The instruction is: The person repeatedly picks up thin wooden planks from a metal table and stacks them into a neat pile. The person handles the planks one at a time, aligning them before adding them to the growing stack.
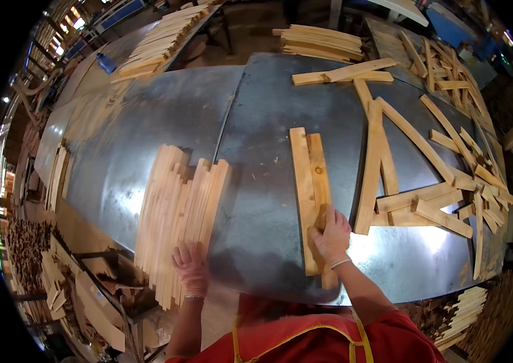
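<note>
My right hand (333,239), in a thin pale glove, grips the narrower of two wooden boards lying side by side near the middle of the metal table (262,236). Its thumb is on the left and its fingers wrap the right edge of this knotted board (318,163). The wider board (300,181) lies against it on the left. My left hand (190,267), gloved too, rests with its fingers apart on the near part of a row of light wooden strips (172,206). Those strips lie close together with uneven ends, some overhanging the table's front edge.
Loose boards (372,163) lie crisscrossed on the table's right side, with more pieces (450,72) beyond. Stacked strips (320,43) stand past the far edge; another long row (169,36) is at far left. A blue bottle (106,63) stands nearby. Offcuts (29,248) fill the lower left.
</note>
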{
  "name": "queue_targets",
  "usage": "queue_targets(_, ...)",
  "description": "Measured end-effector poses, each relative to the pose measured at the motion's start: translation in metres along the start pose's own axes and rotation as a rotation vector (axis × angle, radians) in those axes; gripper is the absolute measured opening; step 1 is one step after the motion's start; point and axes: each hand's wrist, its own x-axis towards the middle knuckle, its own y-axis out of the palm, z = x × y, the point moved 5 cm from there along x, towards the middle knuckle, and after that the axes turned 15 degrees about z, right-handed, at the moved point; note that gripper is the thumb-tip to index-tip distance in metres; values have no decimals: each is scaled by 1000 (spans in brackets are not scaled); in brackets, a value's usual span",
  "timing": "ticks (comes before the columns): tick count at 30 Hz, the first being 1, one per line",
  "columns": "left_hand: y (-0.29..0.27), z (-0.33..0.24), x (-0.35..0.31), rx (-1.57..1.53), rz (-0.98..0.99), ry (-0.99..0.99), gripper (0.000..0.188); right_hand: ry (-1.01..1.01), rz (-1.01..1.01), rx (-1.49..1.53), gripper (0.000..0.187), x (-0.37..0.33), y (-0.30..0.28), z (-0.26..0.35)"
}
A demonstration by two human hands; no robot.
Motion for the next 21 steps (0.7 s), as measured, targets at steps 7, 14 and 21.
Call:
queue_targets(7, -53, -197, -4, -433, -11, 418, 72, -137, -118, 165, 81, -59, 59, 39)
queue_targets(14, -73, -177, -5, -1237, 500, 393, 56, -24, 148, 1471, 53, -76, 137, 41)
queue_targets(21, -46, -41, -42, -846, -91, 439, 33, -28, 333, 1643, 40, -153, 25, 19)
